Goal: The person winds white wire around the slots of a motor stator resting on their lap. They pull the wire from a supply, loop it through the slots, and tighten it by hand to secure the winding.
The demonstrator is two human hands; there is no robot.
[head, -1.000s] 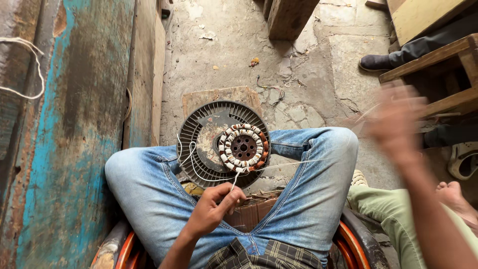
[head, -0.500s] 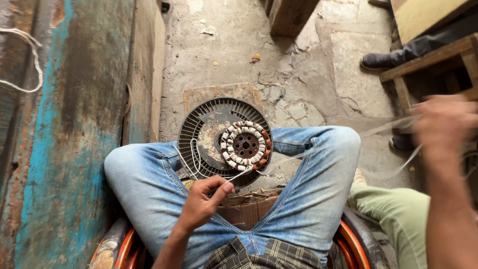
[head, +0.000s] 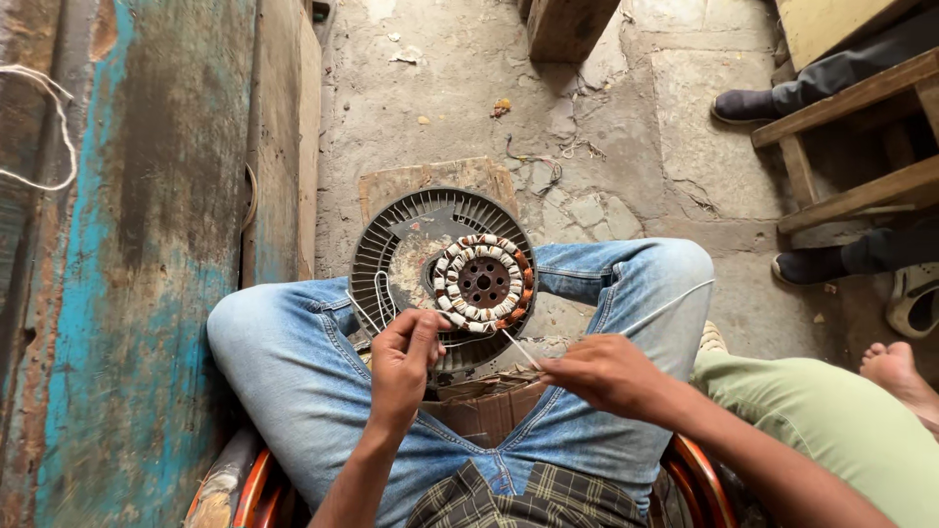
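Left hand: the left hand point(head: 403, 364) is held curled at the 7 o'clock edge of the stator, knuckles turned up, the fingertips pressed together on something small that cannot be made out; the forearm is brought up from the bottom of the view between the knees.
Right hand: the right hand point(head: 608, 374) is reached in from 4 o'clock, palm down, thumb and forefinger pinched on a thin white cord point(head: 519, 349); the forearm is stretched across the right thigh.
Cord: one end is run from the pinch toward 10 o'clock to the lower rim of the stator; a second pale strand point(head: 665, 308) is seen going off toward 2 o'clock over the knee.
Stator: a round wound stator point(head: 483, 283) with white-wrapped coils and a rusty core is set on a grey slotted fan housing point(head: 396, 244), just beyond both hands, between the knees.
Legs: blue jeans point(head: 293, 372) are spread to either side of the housing.
Support: a worn wooden block point(head: 430, 176) is laid under the housing at 12 o'clock.
Floor: cracked concrete floor point(head: 606, 127) is seen farther out.
Far right: a wooden bench point(head: 851, 108) and another person's dark shoes point(head: 743, 105) are seen at 2 o'clock.
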